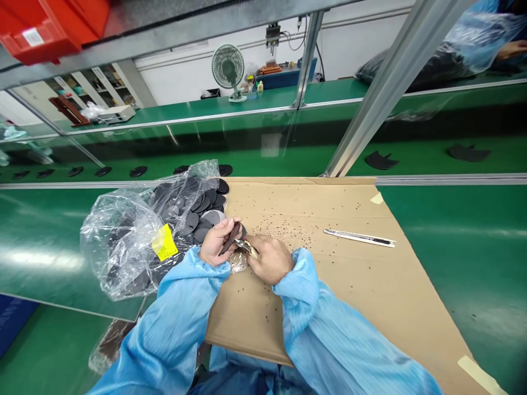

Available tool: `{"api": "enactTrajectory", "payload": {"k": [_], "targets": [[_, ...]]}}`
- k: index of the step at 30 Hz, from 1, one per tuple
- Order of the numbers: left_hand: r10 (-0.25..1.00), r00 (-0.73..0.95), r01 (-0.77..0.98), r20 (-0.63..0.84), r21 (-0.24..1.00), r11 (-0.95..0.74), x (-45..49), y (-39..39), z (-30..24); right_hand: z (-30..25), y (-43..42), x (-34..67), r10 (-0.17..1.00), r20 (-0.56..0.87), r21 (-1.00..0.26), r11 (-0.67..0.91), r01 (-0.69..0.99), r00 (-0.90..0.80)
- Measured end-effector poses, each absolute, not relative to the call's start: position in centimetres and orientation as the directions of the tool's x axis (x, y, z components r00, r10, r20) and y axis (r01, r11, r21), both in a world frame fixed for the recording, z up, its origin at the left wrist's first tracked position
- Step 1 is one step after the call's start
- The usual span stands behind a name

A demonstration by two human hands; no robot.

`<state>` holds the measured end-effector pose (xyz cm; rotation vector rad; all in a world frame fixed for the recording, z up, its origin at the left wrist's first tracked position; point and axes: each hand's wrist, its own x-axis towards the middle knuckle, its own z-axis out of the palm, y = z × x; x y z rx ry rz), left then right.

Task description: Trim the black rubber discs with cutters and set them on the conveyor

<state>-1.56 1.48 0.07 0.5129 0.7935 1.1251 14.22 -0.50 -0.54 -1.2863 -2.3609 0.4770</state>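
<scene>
My left hand (218, 241) grips a dark round disc (231, 238) tilted on edge, its fingers closed around it. In my right hand (269, 258) is a pair of nippers (247, 247) with pale handles, their metal jaws at the disc's rim. Whether the jaws touch the disc is hard to tell. Just beyond my left hand lies a pile of similar dark discs (201, 206), partly spilling from a clear plastic bag (119, 219) with a yellow label (164, 242). Tiny dark scraps (284, 227) are scattered on the cardboard around my right hand.
A cardboard sheet (329, 296) covers the green bench, with a utility knife (359, 238) on its right part. Behind it, a green conveyor belt (263, 161) carries spaced dark pieces (381, 160). A metal post (395, 82) slants up at right. A red bin (49, 33) hangs upper left.
</scene>
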Motion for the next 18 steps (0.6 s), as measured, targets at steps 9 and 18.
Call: {"api": "enactTrajectory", "payload": {"k": [9,18], "targets": [[0.948,0.150,-0.554,-0.282,0.770,0.317,-1.24,1.30,0.16,0.11,-0.63,14.22,0.861,0.110,-0.404,0.496,0.769,-0.497],[0.952,0.117,-0.541,-0.282,0.786,0.299,-1.07,1.40,-0.35,0.47,-0.65,14.17,0.864,0.039,-0.402,0.474,0.784,-0.502]]}}
